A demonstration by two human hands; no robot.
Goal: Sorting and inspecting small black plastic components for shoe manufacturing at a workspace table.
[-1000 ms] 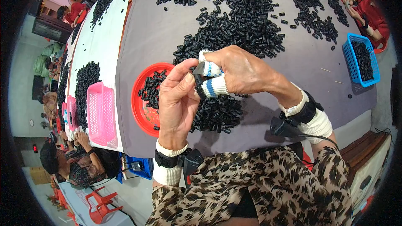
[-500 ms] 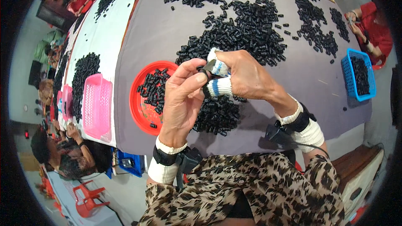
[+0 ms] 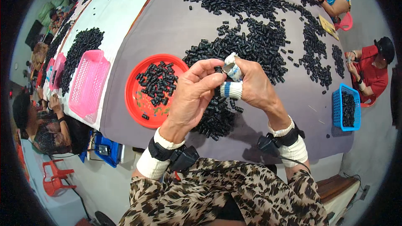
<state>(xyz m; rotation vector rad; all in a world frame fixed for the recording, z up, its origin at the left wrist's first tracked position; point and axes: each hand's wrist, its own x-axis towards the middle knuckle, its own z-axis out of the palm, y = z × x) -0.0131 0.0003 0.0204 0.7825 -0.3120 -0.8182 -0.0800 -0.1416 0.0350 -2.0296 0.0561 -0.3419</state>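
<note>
The left hand (image 3: pixel 190 94) is mostly folded, its thumb and forefinger pinching a small black piece (image 3: pixel 218 70) just above the grey tablecloth's (image 3: pixel 301 119) middle heap. The right hand (image 3: pixel 260 86) curls closed at three o'clock from that piece, gripping a small grey blade (image 3: pixel 228 67) (its handle is hidden by the fingers) whose edge sits close to the piece; whether they touch, I cannot tell. White cloth with blue marks (image 3: pixel 232 90) wraps the right fingers. From the piece, a red tray (image 3: pixel 132 90) partly filled with similar ones lies between eight and nine o'clock, a loose pile (image 3: pixel 212 123) at six, and a blue basket (image 3: pixel 347 128) between three and four.
</note>
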